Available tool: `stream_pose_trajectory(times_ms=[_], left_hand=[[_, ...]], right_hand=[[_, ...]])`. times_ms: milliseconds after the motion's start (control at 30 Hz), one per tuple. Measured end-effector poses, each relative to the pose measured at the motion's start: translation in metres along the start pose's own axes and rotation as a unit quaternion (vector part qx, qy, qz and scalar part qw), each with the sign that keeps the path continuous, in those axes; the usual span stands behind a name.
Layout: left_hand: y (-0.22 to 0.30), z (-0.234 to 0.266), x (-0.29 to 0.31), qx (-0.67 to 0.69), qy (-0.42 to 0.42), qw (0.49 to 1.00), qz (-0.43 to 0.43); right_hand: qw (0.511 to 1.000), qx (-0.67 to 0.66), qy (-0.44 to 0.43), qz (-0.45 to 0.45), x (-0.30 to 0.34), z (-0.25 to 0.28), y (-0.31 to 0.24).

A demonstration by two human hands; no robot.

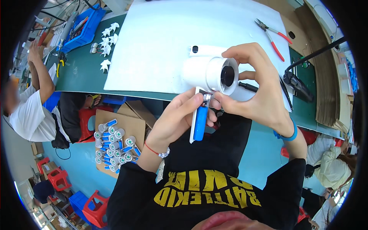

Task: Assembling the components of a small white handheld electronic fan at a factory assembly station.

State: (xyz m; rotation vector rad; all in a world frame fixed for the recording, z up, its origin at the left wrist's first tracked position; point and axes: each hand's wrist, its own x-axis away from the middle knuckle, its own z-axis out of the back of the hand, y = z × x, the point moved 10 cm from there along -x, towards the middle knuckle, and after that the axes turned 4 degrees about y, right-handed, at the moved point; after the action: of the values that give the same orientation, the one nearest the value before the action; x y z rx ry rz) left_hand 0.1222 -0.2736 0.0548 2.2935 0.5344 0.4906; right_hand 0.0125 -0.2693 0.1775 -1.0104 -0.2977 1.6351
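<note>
Over the near edge of a white work sheet (149, 46), both hands hold a white device that looks like a handheld fan body (196, 73). Its round barrel has a dark centre inside a white rim. From the barrel an opened handle hangs down, showing a blue cylindrical battery (199, 123). My left hand (178, 115) is closed on the handle's top, thumb near a small part there. Curved round the barrel's rim is my right hand (260, 86), its thumb close to the handle joint. Behind the barrel lies a white elongated shell (209, 50) with a dark oval.
Red-handled cutters (274, 40) and a black-handled tool (248, 87) lie right. White impellers (107, 42) and a blue bin (82, 28) are left. Below, a cardboard box (105, 119) carries several white-and-blue assemblies. A black tool with a cable (299, 86) stands right; a person sits left.
</note>
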Motion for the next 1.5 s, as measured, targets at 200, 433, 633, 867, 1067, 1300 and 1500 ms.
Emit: stream_pose_trajectory(times_ms=[200,433,633,867,1067,1300,1500], left_hand=[[-0.022,-0.002,-0.001,0.123,-0.007,0.992,0.020],[-0.021,-0.004,0.000,0.248,-0.011,0.968,0.025],[-0.018,0.007,0.001,0.114,0.050,0.992,-0.001],[0.020,0.016,0.016,-0.137,0.193,0.956,-0.174],[0.029,0.027,0.015,-0.176,0.166,0.962,-0.127],[0.077,0.043,-0.004,-0.193,0.222,0.934,-0.202],[0.073,0.062,-0.017,-0.135,0.210,0.943,-0.218]], right_hand=[[1.000,0.005,0.017,0.006,0.003,0.001,0.003],[1.000,-0.010,0.014,-0.010,0.000,-0.004,0.004],[1.000,0.007,0.002,-0.003,0.001,-0.006,0.005],[0.996,-0.054,0.074,0.015,0.012,-0.006,0.003],[0.994,-0.101,0.031,-0.022,0.010,-0.032,0.022],[0.974,-0.202,0.067,-0.074,-0.006,-0.051,0.032],[0.950,-0.270,0.096,-0.122,0.003,-0.059,0.053]])
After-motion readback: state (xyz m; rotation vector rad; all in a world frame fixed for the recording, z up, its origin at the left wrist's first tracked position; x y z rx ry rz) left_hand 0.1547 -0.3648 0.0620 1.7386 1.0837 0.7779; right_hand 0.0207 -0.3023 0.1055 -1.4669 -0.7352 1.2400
